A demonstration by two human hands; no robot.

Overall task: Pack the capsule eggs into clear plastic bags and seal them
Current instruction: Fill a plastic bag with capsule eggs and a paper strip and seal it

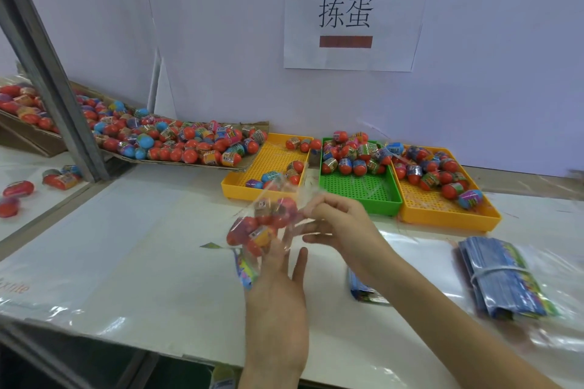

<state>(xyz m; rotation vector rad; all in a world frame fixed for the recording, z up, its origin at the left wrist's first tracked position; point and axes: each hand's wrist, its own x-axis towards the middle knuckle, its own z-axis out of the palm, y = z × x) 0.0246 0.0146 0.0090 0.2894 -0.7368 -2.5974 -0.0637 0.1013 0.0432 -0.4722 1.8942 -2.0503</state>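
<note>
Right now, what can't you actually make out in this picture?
Head view only:
- Egg count inside the clear bag: motion blur and the left hand cover it.
- Whether the bag is sealed: the right hand hides its mouth.
- Egg labels in the green tray: too small.

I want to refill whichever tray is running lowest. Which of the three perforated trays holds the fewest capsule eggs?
The left yellow tray: only a few eggs lie scattered in it, most of its floor bare. The green tray and right yellow tray each hold a heaped cluster.
</note>
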